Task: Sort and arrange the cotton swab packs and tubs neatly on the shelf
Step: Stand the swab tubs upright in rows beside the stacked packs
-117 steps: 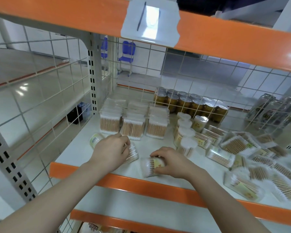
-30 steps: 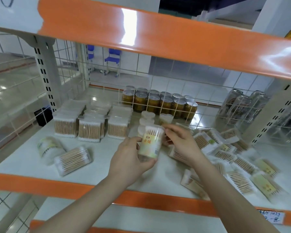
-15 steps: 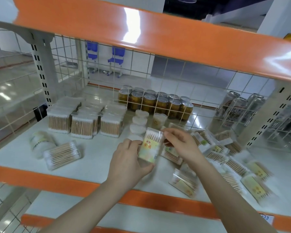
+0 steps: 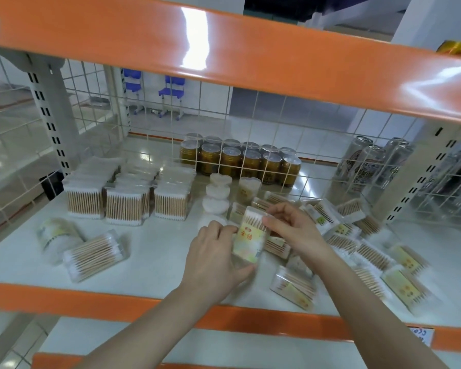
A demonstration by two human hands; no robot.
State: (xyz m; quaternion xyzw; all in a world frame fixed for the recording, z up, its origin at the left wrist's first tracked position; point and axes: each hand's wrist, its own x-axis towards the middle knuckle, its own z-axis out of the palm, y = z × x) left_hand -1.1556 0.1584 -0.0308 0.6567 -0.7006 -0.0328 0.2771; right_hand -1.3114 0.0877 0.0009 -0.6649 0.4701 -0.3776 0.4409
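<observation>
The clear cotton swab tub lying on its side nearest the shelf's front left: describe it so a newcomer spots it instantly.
Start at the white shelf board and find the three rows of upright square swab packs at its back left. In front of them lie two toppled tubs; the clear cotton swab tub is the right one, showing bare wooden sticks, unlike the label-wrapped tub beside it.

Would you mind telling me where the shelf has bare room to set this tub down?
Bare shelf lies between the two lying tubs at left and the left hand, in front of the upright packs. Right of the right hand, loose packs crowd the surface. The held tub is in both hands.
</observation>
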